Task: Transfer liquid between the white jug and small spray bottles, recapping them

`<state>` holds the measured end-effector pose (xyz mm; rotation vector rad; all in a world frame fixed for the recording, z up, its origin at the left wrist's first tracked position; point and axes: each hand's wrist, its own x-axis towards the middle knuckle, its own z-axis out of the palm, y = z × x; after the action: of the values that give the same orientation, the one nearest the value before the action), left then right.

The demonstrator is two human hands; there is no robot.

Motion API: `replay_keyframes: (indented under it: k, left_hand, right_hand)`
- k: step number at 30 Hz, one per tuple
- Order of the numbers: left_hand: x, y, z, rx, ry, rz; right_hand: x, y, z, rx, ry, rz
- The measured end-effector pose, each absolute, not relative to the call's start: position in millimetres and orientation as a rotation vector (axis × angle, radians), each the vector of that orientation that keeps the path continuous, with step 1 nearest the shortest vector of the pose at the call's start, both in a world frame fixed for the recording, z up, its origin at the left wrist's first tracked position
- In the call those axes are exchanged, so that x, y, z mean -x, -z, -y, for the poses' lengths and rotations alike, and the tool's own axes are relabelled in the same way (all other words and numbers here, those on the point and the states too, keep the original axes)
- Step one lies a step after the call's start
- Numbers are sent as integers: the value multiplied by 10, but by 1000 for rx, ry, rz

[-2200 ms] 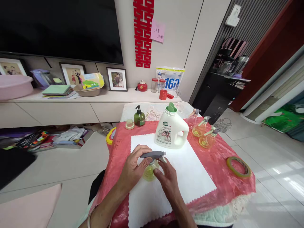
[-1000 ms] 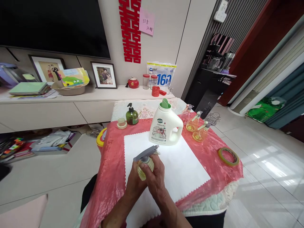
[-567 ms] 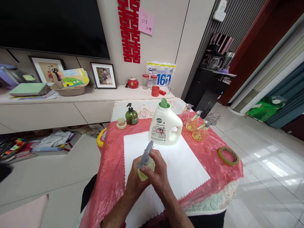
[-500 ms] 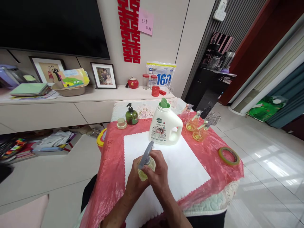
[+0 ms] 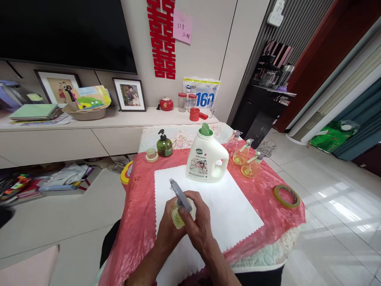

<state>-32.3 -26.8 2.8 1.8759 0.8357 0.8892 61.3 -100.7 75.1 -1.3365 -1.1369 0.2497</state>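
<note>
Between my hands is a clear pump bottle [image 5: 177,220] with pale yellow liquid and a grey pump head [image 5: 181,196], over the white sheet [image 5: 232,208]. My left hand [image 5: 165,225] is closed around the bottle's left side. My right hand [image 5: 199,216] is closed at its neck, thumb near the pump collar. The nozzle points up and to the left. Just beyond my hands stands a white detergent jug [image 5: 205,157] without a lid, a green spout in its mouth. The bottle's lower part is hidden by my fingers.
At the left stand a green pump bottle [image 5: 164,145] and a pale cap [image 5: 151,155]. Several pump bottles with yellowish liquid, one of them a clear bottle [image 5: 249,169], stand at the right. A tape roll [image 5: 286,196] lies near the right edge of the red table cover [image 5: 137,206].
The grey pump head has turned: its nozzle pointed up and right and now points up and left. My right fingers have shifted slightly at the neck; the jug stays in place.
</note>
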Motion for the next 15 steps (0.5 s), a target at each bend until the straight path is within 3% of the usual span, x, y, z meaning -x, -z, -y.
replay_keyframes:
  k: [15]
  left_hand:
    - [293,-83,284,-1852,-867,-754]
  right_hand:
    - [-640,-717,985,1334,-149,1146]
